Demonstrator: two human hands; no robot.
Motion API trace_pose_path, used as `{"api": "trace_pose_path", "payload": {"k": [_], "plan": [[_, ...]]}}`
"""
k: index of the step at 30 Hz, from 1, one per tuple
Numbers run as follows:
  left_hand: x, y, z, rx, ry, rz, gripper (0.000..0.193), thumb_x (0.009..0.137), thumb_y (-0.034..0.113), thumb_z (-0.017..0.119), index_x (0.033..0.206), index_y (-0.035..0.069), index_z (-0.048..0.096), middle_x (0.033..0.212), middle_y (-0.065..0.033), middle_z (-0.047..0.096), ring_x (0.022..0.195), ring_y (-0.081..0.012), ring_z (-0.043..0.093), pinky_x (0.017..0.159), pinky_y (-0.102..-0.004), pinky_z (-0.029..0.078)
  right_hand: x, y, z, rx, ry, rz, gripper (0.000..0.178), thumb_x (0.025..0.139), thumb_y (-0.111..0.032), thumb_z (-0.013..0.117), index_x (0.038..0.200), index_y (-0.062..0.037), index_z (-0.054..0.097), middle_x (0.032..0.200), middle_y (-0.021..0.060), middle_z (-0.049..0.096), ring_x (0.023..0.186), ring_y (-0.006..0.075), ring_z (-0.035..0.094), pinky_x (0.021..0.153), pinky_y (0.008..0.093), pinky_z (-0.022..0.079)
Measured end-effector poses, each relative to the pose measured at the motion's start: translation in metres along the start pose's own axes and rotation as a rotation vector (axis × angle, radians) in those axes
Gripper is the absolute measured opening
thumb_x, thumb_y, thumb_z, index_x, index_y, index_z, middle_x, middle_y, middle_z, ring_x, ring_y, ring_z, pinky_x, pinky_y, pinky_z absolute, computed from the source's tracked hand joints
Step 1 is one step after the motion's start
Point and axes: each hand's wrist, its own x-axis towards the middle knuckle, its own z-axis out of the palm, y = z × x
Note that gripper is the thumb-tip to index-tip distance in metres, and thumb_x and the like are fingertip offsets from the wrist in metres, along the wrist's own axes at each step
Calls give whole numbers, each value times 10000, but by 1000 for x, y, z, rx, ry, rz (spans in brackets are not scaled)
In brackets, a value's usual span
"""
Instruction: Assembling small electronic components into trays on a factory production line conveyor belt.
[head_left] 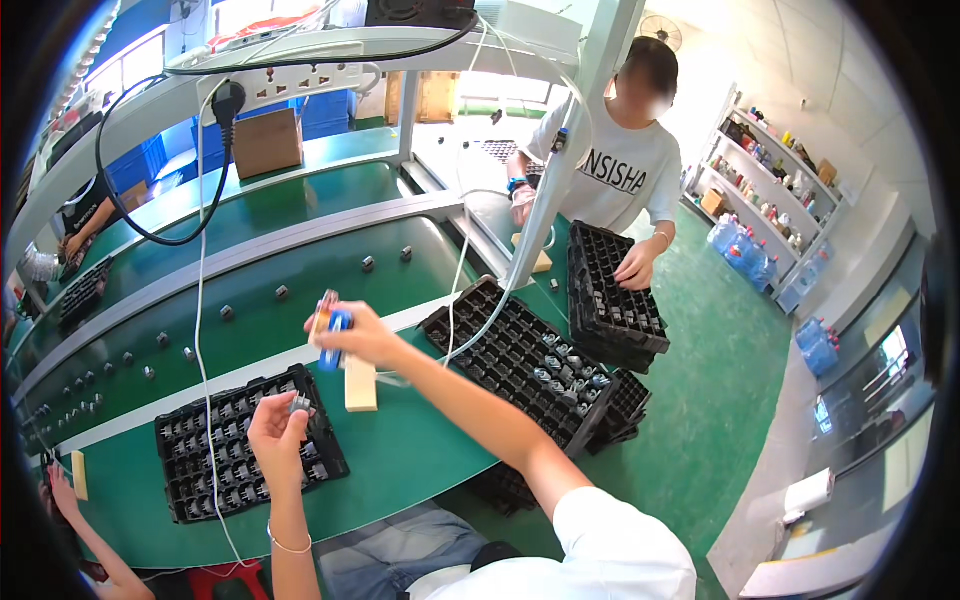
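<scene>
while a small grey part (300, 403) is pinched in the left hand (277, 432) above the near black tray (190, 480) and a blue tool (334, 338) is gripped by the right hand (362, 335), the part could be dropped if the pinch slackened.

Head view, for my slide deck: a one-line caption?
Left hand pinches a small part over a black tray; right hand grips a blue tool.
</scene>
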Motion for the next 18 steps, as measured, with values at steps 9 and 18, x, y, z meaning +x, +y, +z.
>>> {"api": "trace_pose_path", "payload": {"k": [9,18], "plan": [[-1,12,17,95,-24,-48,196,856,28,680,1051,6,680,828,-6,657,694,-47,580,573,-189,452,-43,11,33,201,103,173,436,783,-243,806,1116,-47,605,844,15,640,675,77,606,553,238,479],[-4,-8,30,57,-160,-3,184,842,76,750,975,-20,666,853,-56,697,769,-78,652,695,-233,530,-78,5,19,328,47,248,323,826,-171,721,1078,-16,591,950,50,633,812,116,641,681,247,526]]}}
